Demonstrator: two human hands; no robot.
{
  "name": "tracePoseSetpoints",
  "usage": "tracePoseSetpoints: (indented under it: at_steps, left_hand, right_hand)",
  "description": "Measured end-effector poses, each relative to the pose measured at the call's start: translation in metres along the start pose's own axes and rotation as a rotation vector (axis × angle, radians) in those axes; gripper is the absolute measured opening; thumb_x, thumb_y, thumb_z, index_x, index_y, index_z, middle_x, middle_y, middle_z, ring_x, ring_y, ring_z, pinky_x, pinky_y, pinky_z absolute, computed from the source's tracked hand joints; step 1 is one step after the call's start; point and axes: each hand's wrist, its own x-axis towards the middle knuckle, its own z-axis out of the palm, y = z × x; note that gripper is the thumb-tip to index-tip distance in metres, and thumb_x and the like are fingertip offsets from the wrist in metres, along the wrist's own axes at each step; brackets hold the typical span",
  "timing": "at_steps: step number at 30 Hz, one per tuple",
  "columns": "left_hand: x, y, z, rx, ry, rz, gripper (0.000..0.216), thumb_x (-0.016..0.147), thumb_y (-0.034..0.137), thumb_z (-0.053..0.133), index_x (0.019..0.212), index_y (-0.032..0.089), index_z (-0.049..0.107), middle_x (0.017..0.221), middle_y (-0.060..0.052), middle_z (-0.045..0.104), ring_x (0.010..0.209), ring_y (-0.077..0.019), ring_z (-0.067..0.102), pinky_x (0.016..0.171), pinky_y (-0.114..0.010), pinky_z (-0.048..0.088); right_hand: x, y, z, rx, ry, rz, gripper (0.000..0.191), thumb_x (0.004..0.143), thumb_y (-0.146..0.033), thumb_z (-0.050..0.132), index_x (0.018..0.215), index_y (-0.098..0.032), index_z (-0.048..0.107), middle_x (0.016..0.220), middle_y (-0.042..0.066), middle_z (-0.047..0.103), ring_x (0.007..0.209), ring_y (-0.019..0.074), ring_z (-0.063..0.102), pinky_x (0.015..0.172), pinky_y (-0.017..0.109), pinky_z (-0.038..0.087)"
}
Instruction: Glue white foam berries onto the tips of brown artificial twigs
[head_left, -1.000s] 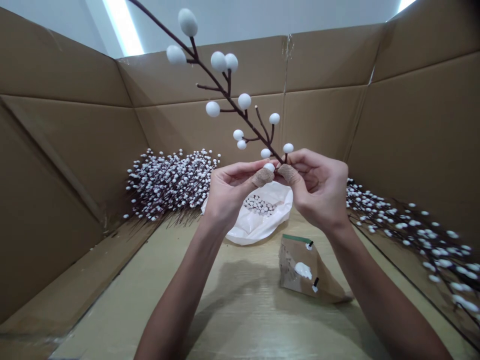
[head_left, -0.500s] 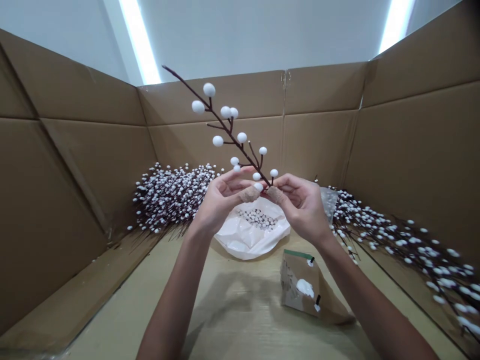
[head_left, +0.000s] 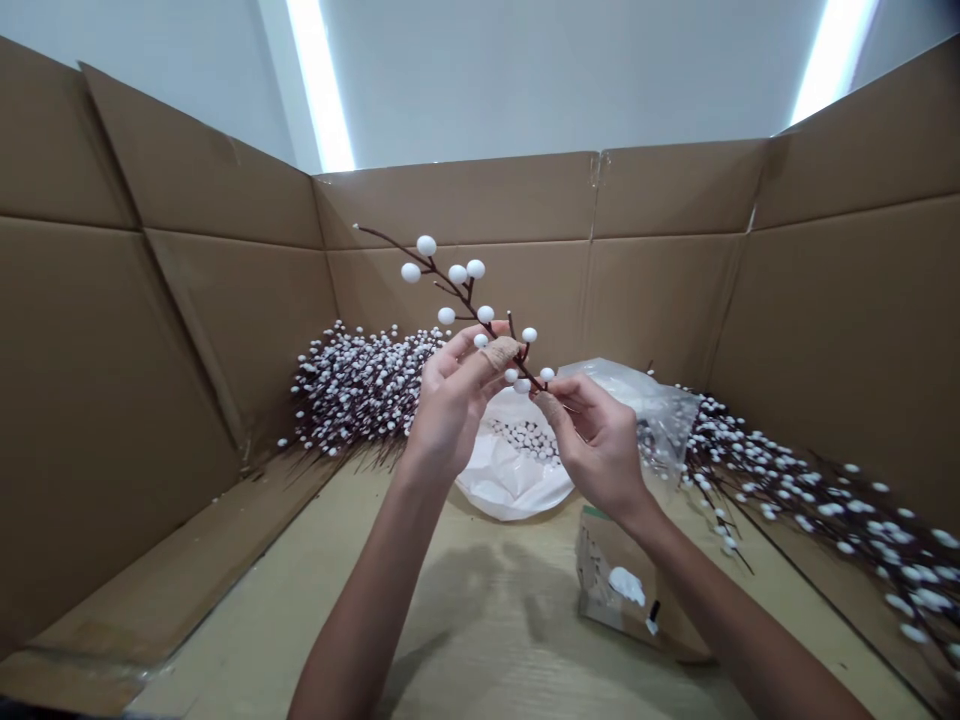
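Above the desk (head_left: pixel 300 595), the branch (head_left: pixel 463 298) is held in the air on a slant, its tip to the upper left; it is best kept clear of the white bag (head_left: pixel 514 490) and the smeared cardboard block (head_left: pixel 598 575). The stem is pinched partway along by the left hand (head_left: pixel 457 395) and clamped near its lower end by the right hand (head_left: pixel 600 440). Light pressure should be used, so that nothing is bent. The white berries (head_left: pixel 485 314) should not be squeezed, and the bare twig (head_left: pixel 511 322) should be left uncrushed.
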Motion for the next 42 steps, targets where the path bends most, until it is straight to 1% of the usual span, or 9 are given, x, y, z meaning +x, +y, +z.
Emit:
tracePoseSetpoints:
  at_steps: [13, 19, 24, 27, 29, 32, 36, 39, 42]
  left_hand:
    - [0.002, -0.001, -0.002, 0.003, 0.057, -0.012, 0.004, 0.066, 0.018, 0.071, 0.068, 0.017, 0.068, 0.074, 0.000, 0.068, 0.067, -0.0103, 0.058, 0.067, -0.023, 0.046]
    - [0.005, -0.003, -0.005, -0.009, 0.021, -0.036, 0.004, 0.066, 0.020, 0.070, 0.065, 0.016, 0.068, 0.070, 0.000, 0.066, 0.063, -0.0099, 0.057, 0.067, -0.025, 0.048]
    - [0.009, 0.000, -0.011, -0.026, 0.009, -0.049, 0.002, 0.065, 0.018, 0.071, 0.065, 0.017, 0.070, 0.072, 0.000, 0.067, 0.064, -0.0102, 0.058, 0.068, -0.026, 0.049]
    - [0.010, 0.005, -0.016, -0.007, 0.011, -0.044, 0.003, 0.065, 0.018, 0.072, 0.065, 0.017, 0.070, 0.075, -0.001, 0.068, 0.066, -0.0110, 0.059, 0.069, -0.026, 0.050]
    - [0.009, 0.008, -0.019, 0.024, 0.021, -0.038, 0.004, 0.064, 0.019, 0.073, 0.065, 0.017, 0.070, 0.076, -0.001, 0.069, 0.069, -0.0123, 0.060, 0.069, -0.027, 0.050]
    - [0.008, 0.011, -0.021, 0.071, 0.036, -0.029, 0.006, 0.063, 0.021, 0.074, 0.068, 0.018, 0.070, 0.079, -0.002, 0.070, 0.074, -0.0145, 0.062, 0.070, -0.028, 0.050]
    - [0.007, 0.011, -0.022, 0.108, 0.032, -0.010, 0.009, 0.063, 0.022, 0.073, 0.071, 0.018, 0.071, 0.081, -0.003, 0.071, 0.079, -0.0166, 0.064, 0.071, -0.029, 0.050]
    - [0.007, 0.010, -0.023, 0.118, 0.023, 0.004, 0.008, 0.062, 0.020, 0.073, 0.069, 0.017, 0.071, 0.078, -0.003, 0.070, 0.081, -0.0175, 0.065, 0.070, -0.028, 0.050]
    - [0.007, 0.009, -0.025, 0.111, -0.010, 0.017, 0.007, 0.062, 0.019, 0.074, 0.068, 0.017, 0.071, 0.074, -0.003, 0.069, 0.079, -0.0165, 0.065, 0.068, -0.027, 0.050]
  right_hand:
    - [-0.007, -0.004, 0.005, -0.124, -0.057, -0.026, 0.004, 0.085, -0.021, 0.058, 0.086, -0.017, 0.061, 0.087, 0.003, 0.067, 0.077, 0.0129, 0.064, 0.074, 0.026, 0.054]
    - [-0.005, -0.009, 0.004, -0.211, -0.133, -0.062, 0.010, 0.086, -0.025, 0.057, 0.080, -0.018, 0.057, 0.080, 0.002, 0.063, 0.072, 0.0131, 0.059, 0.072, 0.028, 0.053]
    - [0.010, -0.006, -0.017, -0.053, -0.238, 0.087, 0.028, 0.088, -0.044, 0.055, 0.086, -0.017, 0.063, 0.086, 0.005, 0.067, 0.082, 0.0156, 0.064, 0.077, 0.029, 0.054]
    - [0.024, 0.014, -0.031, 0.079, -0.190, 0.219, 0.042, 0.088, -0.054, 0.049, 0.081, -0.015, 0.063, 0.086, 0.007, 0.068, 0.086, 0.0176, 0.066, 0.082, 0.034, 0.054]
    - [0.033, 0.037, -0.035, 0.001, -0.210, 0.316, 0.044, 0.089, -0.054, 0.044, 0.080, -0.014, 0.060, 0.085, 0.008, 0.067, 0.082, 0.0169, 0.067, 0.080, 0.033, 0.055]
    - [0.036, 0.077, -0.031, -0.314, -0.491, 0.439, 0.035, 0.091, -0.042, 0.044, 0.075, -0.014, 0.058, 0.075, 0.006, 0.065, 0.069, 0.0139, 0.064, 0.065, 0.026, 0.054]
    - [0.025, 0.127, -0.015, -0.471, -0.659, 0.508, 0.023, 0.080, -0.024, 0.061, 0.060, -0.013, 0.056, 0.054, 0.000, 0.056, 0.050, 0.0114, 0.055, 0.051, 0.023, 0.047]
    - [0.014, 0.154, -0.003, -0.569, -0.701, 0.525, 0.016, 0.083, -0.025, 0.062, 0.075, -0.012, 0.062, 0.069, 0.001, 0.062, 0.062, 0.0122, 0.059, 0.060, 0.026, 0.050]
    - [0.009, 0.174, 0.006, -0.657, -0.702, 0.523, 0.021, 0.089, -0.031, 0.058, 0.097, -0.012, 0.061, 0.093, 0.004, 0.064, 0.080, 0.0145, 0.062, 0.072, 0.032, 0.053]
